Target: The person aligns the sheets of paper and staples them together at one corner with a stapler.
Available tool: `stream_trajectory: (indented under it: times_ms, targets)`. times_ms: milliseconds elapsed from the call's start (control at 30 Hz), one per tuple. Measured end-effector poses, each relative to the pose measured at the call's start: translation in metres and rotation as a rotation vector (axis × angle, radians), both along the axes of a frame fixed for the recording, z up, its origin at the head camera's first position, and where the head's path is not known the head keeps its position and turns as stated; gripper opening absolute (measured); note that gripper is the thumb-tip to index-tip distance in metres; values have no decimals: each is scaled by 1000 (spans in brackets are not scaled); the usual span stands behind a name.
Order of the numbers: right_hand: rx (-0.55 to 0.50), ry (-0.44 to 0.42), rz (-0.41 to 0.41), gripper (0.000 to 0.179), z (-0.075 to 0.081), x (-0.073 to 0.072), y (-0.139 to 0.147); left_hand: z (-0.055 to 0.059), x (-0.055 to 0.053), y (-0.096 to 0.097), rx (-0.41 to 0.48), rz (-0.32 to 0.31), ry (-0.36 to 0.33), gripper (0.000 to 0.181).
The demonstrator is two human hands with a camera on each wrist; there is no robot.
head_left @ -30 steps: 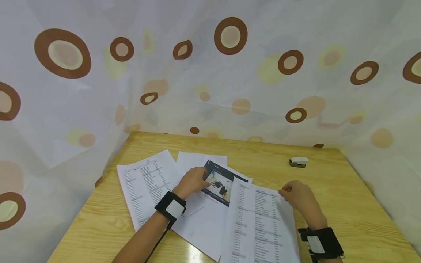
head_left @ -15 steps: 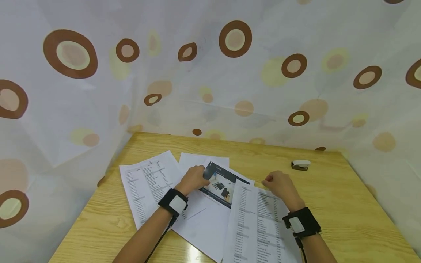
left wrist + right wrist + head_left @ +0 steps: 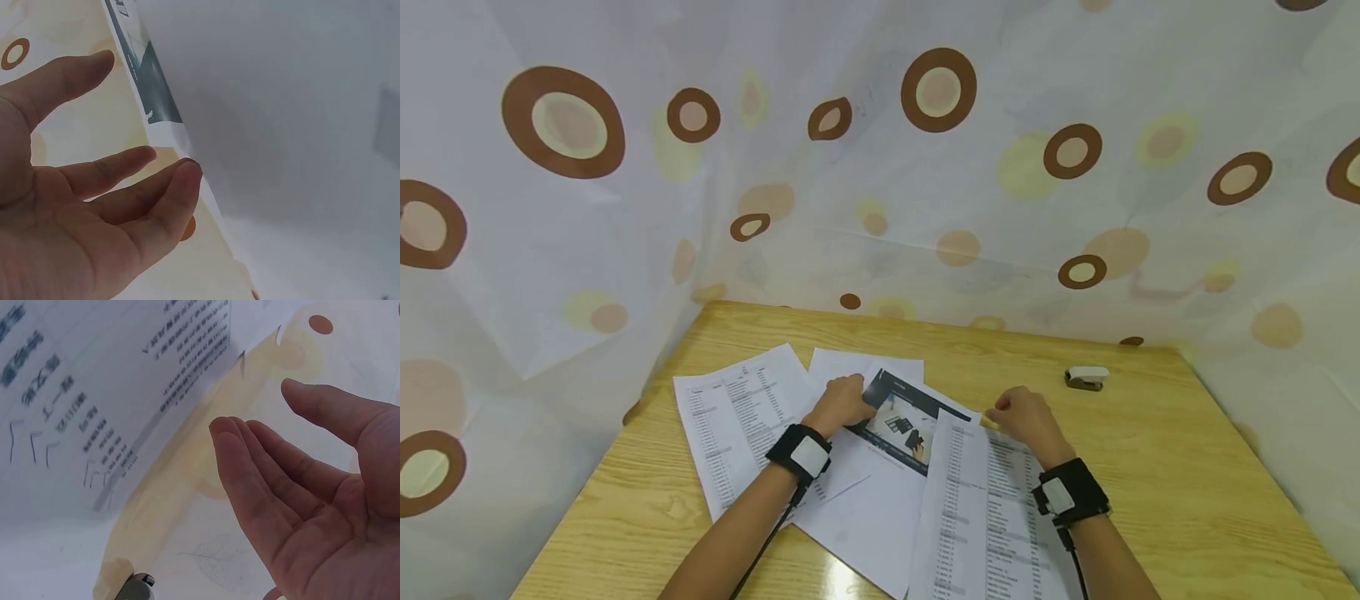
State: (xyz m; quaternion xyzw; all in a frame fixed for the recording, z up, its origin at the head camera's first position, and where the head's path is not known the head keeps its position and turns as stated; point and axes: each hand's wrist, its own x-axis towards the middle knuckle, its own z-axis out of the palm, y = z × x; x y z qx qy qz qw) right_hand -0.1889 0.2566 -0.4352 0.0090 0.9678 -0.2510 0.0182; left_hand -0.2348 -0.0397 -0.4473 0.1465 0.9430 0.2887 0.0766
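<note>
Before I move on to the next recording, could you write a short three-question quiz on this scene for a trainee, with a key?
1. In the head view, where is the stapler relative to the papers on the table?
a) on top of them
b) to their left
c) apart from them, to the right and toward the back

2. Yes or no: is the right hand touching the stapler?

3. Which hand overlaps the dark-framed photo in the head view?

Key:
1. c
2. No
3. The left hand
</note>
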Motion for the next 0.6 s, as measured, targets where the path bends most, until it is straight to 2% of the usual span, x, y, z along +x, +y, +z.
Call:
stream_trajectory:
  times_ms: [300,433,600]
  targets:
    - [-22,-80,-51,20,-8,-3,-6,-3,-2,1,63,23,9,54]
    - [-30,-70,-65,20,-10,-2,-8,-4,-3,2,114,19,62,45]
    - [-39,-52,-54,21,-11,-3,-8,-3,-6,1,175,34,104,22]
